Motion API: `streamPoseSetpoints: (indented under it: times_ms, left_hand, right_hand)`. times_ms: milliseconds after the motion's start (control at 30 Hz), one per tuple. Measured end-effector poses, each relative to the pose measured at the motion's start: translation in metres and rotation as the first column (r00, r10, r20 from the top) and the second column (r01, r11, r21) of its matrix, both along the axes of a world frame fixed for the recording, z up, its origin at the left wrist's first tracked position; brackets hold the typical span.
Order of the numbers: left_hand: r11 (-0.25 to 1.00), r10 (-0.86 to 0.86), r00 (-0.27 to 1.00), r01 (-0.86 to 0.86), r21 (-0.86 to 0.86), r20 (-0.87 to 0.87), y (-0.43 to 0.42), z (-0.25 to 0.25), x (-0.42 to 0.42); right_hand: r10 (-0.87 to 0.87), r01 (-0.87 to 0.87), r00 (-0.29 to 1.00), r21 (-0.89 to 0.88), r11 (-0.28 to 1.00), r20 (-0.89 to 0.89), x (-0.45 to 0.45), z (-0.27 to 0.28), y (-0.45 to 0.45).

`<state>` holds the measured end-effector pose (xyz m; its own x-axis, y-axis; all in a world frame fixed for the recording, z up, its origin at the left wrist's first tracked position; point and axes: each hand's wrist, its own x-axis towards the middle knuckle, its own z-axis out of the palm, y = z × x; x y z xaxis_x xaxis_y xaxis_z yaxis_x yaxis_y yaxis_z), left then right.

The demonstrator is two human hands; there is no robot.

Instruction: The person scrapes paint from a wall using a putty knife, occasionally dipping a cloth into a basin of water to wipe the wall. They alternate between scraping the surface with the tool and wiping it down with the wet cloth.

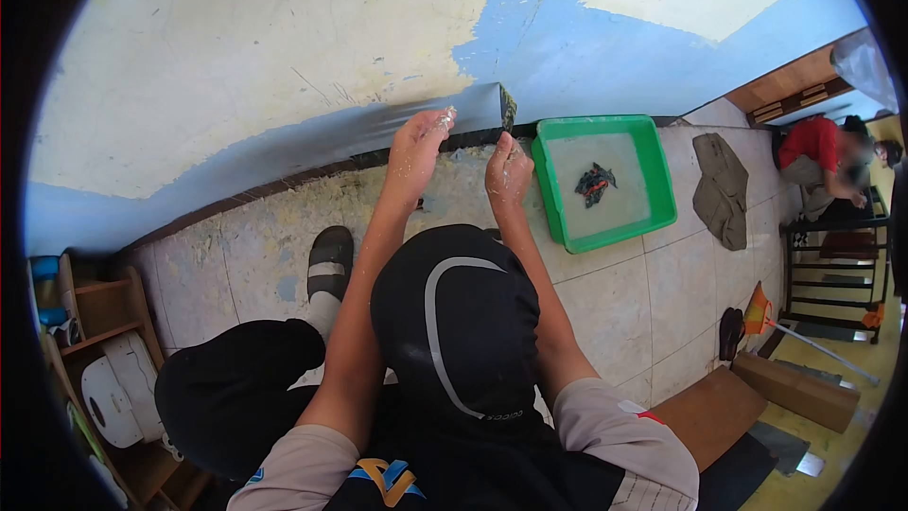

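Observation:
My left hand (416, 149) is raised before the painted wall (378, 28), its fingers closed around something whitish and flecked that I cannot make out. Beside it on the right, my right hand (509, 166) grips the lower end of a scraper (508, 109) with a dark, yellow-speckled blade, held upright close to the wall. Pale flecks cover both hands. Right of my right hand, a green basin (662, 175) on the floor holds cloudy water and a dark and red crumpled thing (595, 185).
A brown cloth (720, 191) lies on the tiles right of the basin. A person in red (813, 147) crouches at the far right. An orange dustpan (757, 310), dark sandals (730, 333) and cardboard (714, 416) are lower right. A wooden shelf (99, 331) stands at the left.

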<state>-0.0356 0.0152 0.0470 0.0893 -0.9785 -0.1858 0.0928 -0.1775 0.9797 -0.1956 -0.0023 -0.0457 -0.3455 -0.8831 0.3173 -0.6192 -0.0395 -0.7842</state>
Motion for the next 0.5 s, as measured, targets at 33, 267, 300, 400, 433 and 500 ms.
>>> streamPoseSetpoints:
  times_ms: [33, 267, 300, 400, 433, 500]
  left_hand:
    - [1.0, -0.003, 1.0, 0.003, 0.015, 0.008, 0.0, -0.001, 0.0]
    - [0.999, 0.007, 0.999, -0.008, 0.052, 0.033, 0.0, 0.002, 0.001]
    - [0.999, 0.007, 0.999, -0.009, 0.048, 0.032, -0.001, 0.002, 0.001]
    - [0.997, 0.018, 0.999, -0.02, 0.071, 0.033, 0.004, 0.002, 0.001]
    - [0.996, 0.028, 0.999, -0.032, 0.088, 0.037, 0.003, 0.005, 0.002]
    - [0.995, 0.034, 0.999, -0.036, 0.089, 0.031, 0.001, 0.001, 0.006]
  right_hand:
    - [-0.005, 0.005, 1.0, 0.005, 1.0, 0.011, 0.0, -0.001, -0.001]
    - [0.014, -0.013, 0.999, 0.027, 1.0, -0.029, -0.004, -0.01, -0.001]
    - [0.014, -0.014, 0.999, 0.021, 1.0, -0.03, -0.004, -0.009, -0.003]
    - [0.004, -0.005, 1.0, 0.026, 1.0, 0.014, -0.007, -0.008, 0.002]
    - [0.049, -0.05, 0.997, 0.01, 0.999, 0.066, -0.012, -0.005, 0.003]
    - [0.101, -0.1, 0.988, -0.019, 0.995, 0.119, -0.021, 0.003, 0.007]
